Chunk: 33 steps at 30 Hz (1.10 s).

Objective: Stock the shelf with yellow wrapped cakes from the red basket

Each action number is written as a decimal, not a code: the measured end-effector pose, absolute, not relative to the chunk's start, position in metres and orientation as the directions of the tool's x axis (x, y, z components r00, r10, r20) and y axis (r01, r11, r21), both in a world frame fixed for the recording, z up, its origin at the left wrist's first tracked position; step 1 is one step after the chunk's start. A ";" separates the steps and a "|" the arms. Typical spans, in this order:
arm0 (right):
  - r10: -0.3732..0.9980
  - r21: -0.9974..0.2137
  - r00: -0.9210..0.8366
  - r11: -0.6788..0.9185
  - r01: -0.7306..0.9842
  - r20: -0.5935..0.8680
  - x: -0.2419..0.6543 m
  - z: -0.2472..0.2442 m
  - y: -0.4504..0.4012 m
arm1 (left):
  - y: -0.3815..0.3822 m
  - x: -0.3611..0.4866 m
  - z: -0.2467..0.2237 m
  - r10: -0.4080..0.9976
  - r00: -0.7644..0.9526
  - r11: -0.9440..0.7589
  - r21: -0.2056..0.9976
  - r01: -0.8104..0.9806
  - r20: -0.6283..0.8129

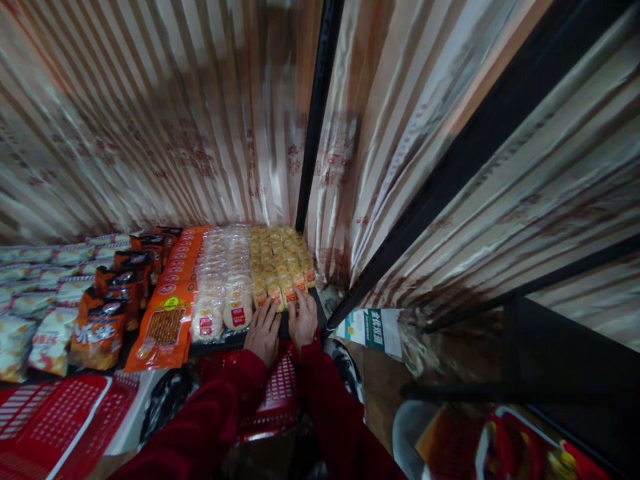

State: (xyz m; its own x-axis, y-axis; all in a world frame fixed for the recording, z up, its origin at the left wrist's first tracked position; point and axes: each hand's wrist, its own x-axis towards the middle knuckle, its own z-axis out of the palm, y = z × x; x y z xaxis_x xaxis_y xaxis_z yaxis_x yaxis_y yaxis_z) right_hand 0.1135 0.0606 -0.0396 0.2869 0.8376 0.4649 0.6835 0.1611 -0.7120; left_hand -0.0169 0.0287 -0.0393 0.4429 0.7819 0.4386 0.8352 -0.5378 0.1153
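Rows of small yellow packets (280, 257) lie at the right end of a dark shelf, their front ones bearing red and orange labels. My left hand (264, 330) rests at the front edge of these rows, fingertips on the packets, fingers extended. Close beside it on the right, my right hand (303, 320) touches the front packets at the right, its fingers stretched forward. Neither hand is wrapped round a packet. Left of the yellow rows are clear packs of round white cakes (237, 310), next to orange stick-snack bags (167, 320).
Brown-orange bags (100, 333) and white snack bags (53, 340) fill the shelf's left part. Below are red baskets (280, 393). Black posts (316, 120) stand before plastic-covered corrugated walls. A container of packets (500, 443) sits at lower right.
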 end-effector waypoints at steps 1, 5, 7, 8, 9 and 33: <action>0.834 -0.704 0.289 0.156 0.693 0.469 0.113 -0.039 0.060 | 0.028 -0.017 -0.038 0.780 0.442 -0.539 0.117 0.834 0.442; 0.835 -0.692 0.291 0.139 0.709 0.466 0.113 -0.038 0.060 | 0.029 -0.017 -0.037 0.723 0.485 -0.603 0.107 0.791 0.491; 0.835 -0.694 0.294 0.139 0.706 0.466 0.113 -0.038 0.060 | 0.032 -0.015 -0.036 0.692 0.497 -0.628 0.097 0.772 0.524; 0.833 -0.696 0.298 0.137 0.705 0.466 0.113 -0.039 0.060 | 0.035 -0.013 -0.036 0.684 0.493 -0.630 0.094 0.771 0.538; 0.833 -0.698 0.301 0.134 0.704 0.464 0.113 -0.039 0.060 | 0.038 -0.011 -0.036 0.680 0.484 -0.625 0.090 0.775 0.551; 0.805 -0.694 0.371 0.068 0.717 0.463 0.109 -0.047 0.061 | 0.056 -0.004 -0.050 0.641 0.539 -0.597 -0.086 0.797 0.547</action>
State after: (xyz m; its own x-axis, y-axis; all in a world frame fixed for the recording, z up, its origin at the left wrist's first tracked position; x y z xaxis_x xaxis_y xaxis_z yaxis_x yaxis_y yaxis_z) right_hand 0.1087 0.0613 -0.0466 0.3713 0.8049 0.4630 0.7169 0.0684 -0.6938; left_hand -0.0037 0.0561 -0.0496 0.5388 0.6406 0.5471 0.7974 -0.5973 -0.0860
